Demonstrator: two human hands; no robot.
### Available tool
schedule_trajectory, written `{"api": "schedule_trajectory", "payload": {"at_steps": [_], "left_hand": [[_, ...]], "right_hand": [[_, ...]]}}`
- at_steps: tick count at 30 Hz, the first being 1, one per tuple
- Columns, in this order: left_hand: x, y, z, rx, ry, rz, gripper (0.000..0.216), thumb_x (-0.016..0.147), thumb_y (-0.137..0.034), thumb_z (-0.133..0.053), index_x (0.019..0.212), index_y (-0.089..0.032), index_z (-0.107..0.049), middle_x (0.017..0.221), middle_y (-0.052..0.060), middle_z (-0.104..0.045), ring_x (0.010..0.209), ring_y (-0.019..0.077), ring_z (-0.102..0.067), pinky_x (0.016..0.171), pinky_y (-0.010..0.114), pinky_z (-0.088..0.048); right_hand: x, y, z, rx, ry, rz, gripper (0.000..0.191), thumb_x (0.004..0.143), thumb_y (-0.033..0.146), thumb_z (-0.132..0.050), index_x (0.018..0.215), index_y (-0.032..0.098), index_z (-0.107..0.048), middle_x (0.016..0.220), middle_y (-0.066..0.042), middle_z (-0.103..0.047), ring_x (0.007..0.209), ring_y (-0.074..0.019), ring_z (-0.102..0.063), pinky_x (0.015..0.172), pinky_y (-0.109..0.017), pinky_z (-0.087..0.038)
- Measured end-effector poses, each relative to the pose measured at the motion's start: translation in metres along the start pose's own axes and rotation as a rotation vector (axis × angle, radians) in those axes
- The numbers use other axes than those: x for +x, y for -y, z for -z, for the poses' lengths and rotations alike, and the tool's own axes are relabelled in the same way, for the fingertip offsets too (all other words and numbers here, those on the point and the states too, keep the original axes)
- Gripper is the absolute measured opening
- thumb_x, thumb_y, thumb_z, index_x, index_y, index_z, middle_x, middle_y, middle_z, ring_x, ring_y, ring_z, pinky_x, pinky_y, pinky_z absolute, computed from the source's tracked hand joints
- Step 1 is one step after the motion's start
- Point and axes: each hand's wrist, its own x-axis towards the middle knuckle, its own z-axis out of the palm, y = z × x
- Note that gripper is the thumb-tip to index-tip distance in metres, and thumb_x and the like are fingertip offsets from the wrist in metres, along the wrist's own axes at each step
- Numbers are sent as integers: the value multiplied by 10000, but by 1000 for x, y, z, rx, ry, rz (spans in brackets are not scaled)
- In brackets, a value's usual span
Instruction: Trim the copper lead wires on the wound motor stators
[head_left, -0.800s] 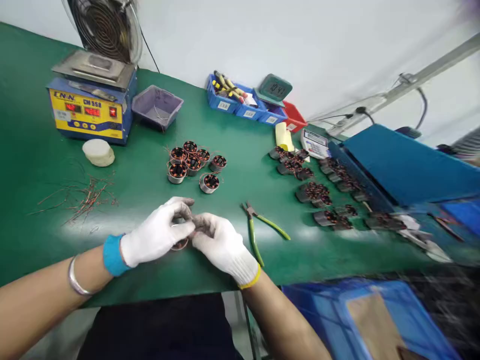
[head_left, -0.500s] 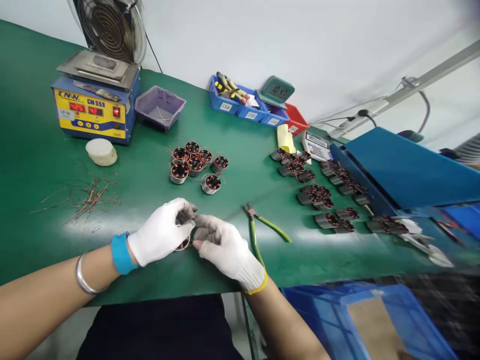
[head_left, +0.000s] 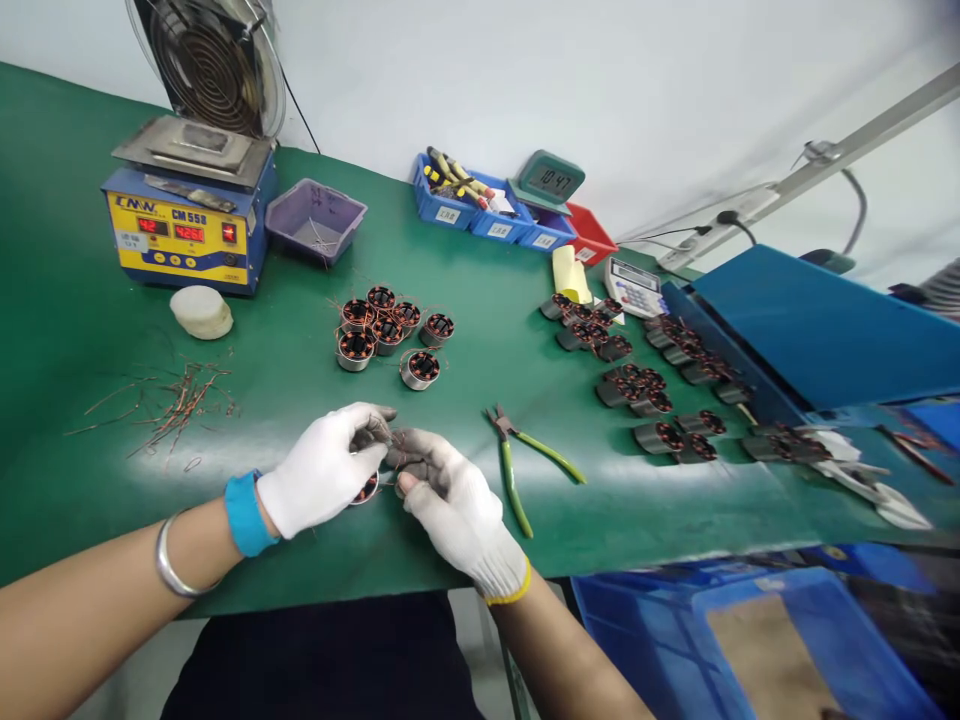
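Curling over a wound metal core (head_left: pixel 367 489) near the front of the green table (head_left: pixel 480 370), the gloved left hand (head_left: pixel 319 475) hides most of it; whether its fingertips grip the core or its wires, I cannot tell; the gloved right hand (head_left: pixel 461 510) sits just beside, fingers bent, thin copper wires (head_left: pixel 399 452) at their tips, though a firm pinch cannot be made out; green-handled pliers (head_left: pixel 507 440) lie open to its right; seven similar cores (head_left: pixel 388 332) stand beyond both hands.
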Motion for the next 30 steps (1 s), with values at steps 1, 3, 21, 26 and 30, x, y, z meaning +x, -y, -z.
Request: {"api": "schedule_trajectory", "payload": {"at_steps": [1,3,21,26,30], "left_hand": [[1,0,3,32,30,-19,154,792,-208,-487,888,-195,-607,1070,47,-694,958,201,-661,902,351,-516],[2,0,9,75,112,-63,238,785,-201,-491,986,-194,-618,1104,51,-693,1021,211,-646,944,367,-500],[-9,-4,12,314,155,-8,1002,593,-262,-699,1486,-162,-255,935,24,-653,807,226,-634,750,345,-517],[-9,-6,15,375,174,-39,907,662,-261,-642,1484,-128,-282,1043,75,-665,938,270,-638,822,357,-507],[-7,-4,15,411,196,-56,891,616,-328,-727,1423,-137,-402,1161,110,-649,1073,316,-611,930,404,-490]], "right_hand": [[2,2,-2,52,-14,-6,390,757,252,-643,1140,224,-580,1007,-52,-672,715,-131,-605,646,-272,-514],[7,7,-6,128,-53,-35,390,722,278,-676,1093,204,-584,940,-48,-679,668,-124,-591,629,-273,-503],[65,42,7,-891,3,-92,238,687,299,-650,919,263,-694,840,7,-711,767,-195,-637,642,-287,-432],[54,47,13,-958,84,-113,224,635,268,-680,858,250,-693,778,3,-706,690,-189,-621,583,-275,-396],[14,33,28,-853,164,-127,158,708,185,-600,836,233,-679,721,15,-700,655,-159,-627,573,-251,-418]]}}
